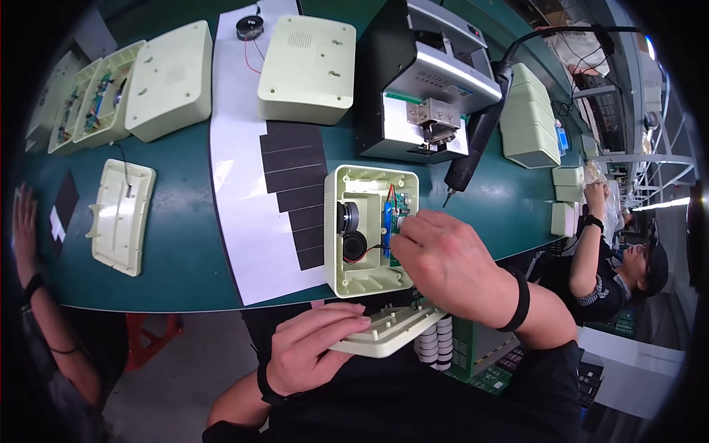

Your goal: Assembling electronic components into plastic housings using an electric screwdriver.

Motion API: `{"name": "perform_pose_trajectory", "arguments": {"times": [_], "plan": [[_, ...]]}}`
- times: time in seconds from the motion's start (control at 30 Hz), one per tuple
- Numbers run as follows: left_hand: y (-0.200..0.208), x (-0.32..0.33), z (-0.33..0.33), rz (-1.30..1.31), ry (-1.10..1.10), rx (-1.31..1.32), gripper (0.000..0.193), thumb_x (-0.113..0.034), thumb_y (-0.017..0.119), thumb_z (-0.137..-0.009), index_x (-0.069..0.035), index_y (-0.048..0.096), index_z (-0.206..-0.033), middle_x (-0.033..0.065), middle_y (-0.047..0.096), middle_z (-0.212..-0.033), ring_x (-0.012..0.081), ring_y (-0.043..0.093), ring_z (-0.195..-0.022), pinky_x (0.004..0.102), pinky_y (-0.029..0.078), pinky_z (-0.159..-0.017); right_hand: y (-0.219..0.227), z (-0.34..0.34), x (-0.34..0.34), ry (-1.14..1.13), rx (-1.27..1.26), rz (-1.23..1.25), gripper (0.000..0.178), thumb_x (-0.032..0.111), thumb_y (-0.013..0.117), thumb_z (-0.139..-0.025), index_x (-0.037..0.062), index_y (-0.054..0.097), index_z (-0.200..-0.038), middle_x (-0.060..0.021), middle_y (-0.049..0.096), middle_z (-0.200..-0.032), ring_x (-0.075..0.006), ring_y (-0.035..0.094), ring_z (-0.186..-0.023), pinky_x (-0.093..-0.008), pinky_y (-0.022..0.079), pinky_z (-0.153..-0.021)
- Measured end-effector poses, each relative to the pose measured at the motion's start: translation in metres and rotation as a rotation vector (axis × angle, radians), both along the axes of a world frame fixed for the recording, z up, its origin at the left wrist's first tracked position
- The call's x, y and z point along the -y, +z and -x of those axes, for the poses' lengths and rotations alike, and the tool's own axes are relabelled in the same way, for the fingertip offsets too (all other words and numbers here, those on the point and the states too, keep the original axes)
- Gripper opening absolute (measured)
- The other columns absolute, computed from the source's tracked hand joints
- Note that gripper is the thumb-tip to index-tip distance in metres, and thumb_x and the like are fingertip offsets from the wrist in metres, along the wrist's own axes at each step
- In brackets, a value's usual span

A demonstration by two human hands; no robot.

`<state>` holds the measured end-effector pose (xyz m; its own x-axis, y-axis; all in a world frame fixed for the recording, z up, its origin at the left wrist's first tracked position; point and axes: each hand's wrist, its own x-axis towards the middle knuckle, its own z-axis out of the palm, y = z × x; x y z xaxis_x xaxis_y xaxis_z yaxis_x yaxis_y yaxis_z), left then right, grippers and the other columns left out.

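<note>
An open pale-green plastic housing lies at the table's front edge. Inside it are two round black speakers, one above the other, a blue cylindrical part and a green circuit board with red and black wires. My right hand is over the board, fingers pinched together at its edge; whatever they hold is hidden. Below the housing, my left hand grips a matching pale-green cover, tilted with its posts facing up.
A black electric screwdriver hangs beside a screw feeder. Pale-green housings, a loose cover, a loose speaker and black pads on white paper lie around. Co-workers' arms show at left and right.
</note>
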<state>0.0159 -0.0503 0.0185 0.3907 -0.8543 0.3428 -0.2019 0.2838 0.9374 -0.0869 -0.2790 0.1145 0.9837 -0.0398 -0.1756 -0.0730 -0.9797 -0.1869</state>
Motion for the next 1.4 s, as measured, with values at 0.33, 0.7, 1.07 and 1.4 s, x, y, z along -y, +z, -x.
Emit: {"name": "perform_pose_trajectory", "arguments": {"times": [0.33,0.7,1.07,1.4], "plan": [[0.078,0.042,-0.037,-0.410,0.166,-0.024,0.031,-0.021,0.080,-0.093,0.002,0.074,-0.112,0.0138,0.077,-0.094,0.0230,0.076,-0.083,0.0314,0.058,-0.080,0.046,0.029,0.001,-0.163,0.483,-0.409,0.073,0.021,0.094,-0.071,-0.0004,0.064,-0.134,-0.0194,0.064,-0.125,-0.0340,0.066,-0.112,-0.0423,0.055,-0.094],[0.086,0.088,-0.038,-0.359,0.055,-0.893,0.049,-0.030,0.067,-0.104,0.006,0.058,-0.135,0.0132,0.068,-0.124,0.0192,0.069,-0.109,0.0359,0.058,-0.093,0.024,0.059,0.008,-0.419,0.626,-0.273,0.091,0.032,0.096,-0.065,-0.0029,0.056,-0.139,-0.0230,0.061,-0.136,-0.0400,0.061,-0.126,-0.0440,0.052,-0.104],[0.075,0.113,-0.054,-0.438,0.000,-0.504,0.042,-0.030,0.070,-0.101,0.005,0.064,-0.123,0.0130,0.073,-0.110,0.0174,0.071,-0.096,0.0315,0.058,-0.084,0.038,0.049,0.015,-0.010,0.388,-0.024,0.134,0.051,0.097,-0.048,-0.0002,0.036,-0.156,-0.0261,0.039,-0.158,-0.0468,0.042,-0.144,-0.0515,0.036,-0.120],[0.057,0.112,-0.042,0.003,0.310,-0.109,0.042,-0.028,0.071,-0.100,0.003,0.062,-0.127,0.0092,0.074,-0.097,0.0148,0.071,-0.077,0.0286,0.056,-0.065,0.037,0.030,0.035,-0.134,0.195,-0.357,0.139,0.045,0.098,-0.052,0.0018,0.025,-0.162,-0.0237,0.040,-0.158,-0.0422,0.042,-0.146,-0.0487,0.033,-0.123]]}}
